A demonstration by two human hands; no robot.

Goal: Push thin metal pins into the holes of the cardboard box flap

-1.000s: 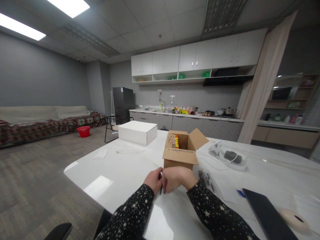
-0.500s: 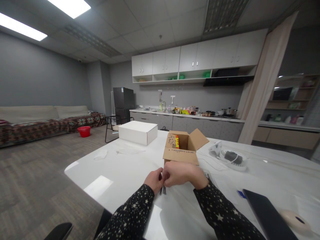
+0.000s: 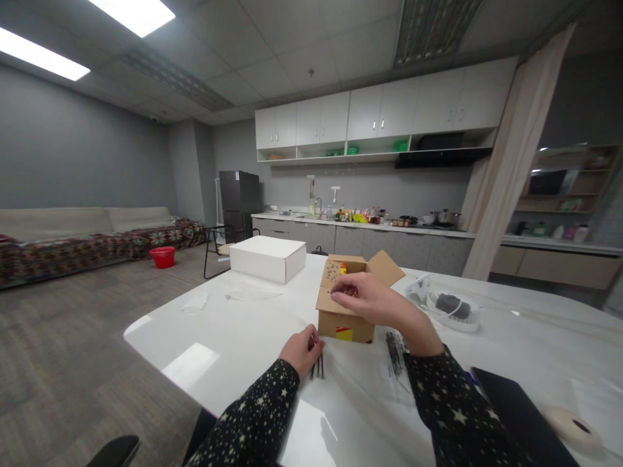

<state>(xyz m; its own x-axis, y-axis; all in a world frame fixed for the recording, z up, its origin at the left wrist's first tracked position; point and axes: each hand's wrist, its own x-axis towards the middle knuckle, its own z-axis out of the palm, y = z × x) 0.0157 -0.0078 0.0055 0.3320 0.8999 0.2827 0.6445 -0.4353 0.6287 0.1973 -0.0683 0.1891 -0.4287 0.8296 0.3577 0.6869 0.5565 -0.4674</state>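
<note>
My left hand (image 3: pixel 300 350) rests low over the table, fingers closed around several thin dark rods (image 3: pixel 318 368). Their small flat ends point toward me. Above the front flap of the cardboard box (image 3: pixel 325 320) is my right hand (image 3: pixel 363 296), its fingers bent and drawn together. Whether something small is pinched there is hidden. The open box has small dark spots along its flaps and a red-and-yellow label on its front. To the right of the box, a bundle of similar dark rods (image 3: pixel 393 353) lies beside clear plastic, partly behind my right wrist.
A white box (image 3: pixel 263 259) stands at the back left of the white table (image 3: pixel 243 337). On the right are a round white tray with a dark grey item (image 3: pixel 455 308), white cables, a black flat slab (image 3: pixel 516 408) and a beige rounded object (image 3: pixel 572 427).
My right hand has left my left hand and moved up and right over the box flap, uncovering the box front and the rod bundle. The left hand stays nearly still.
</note>
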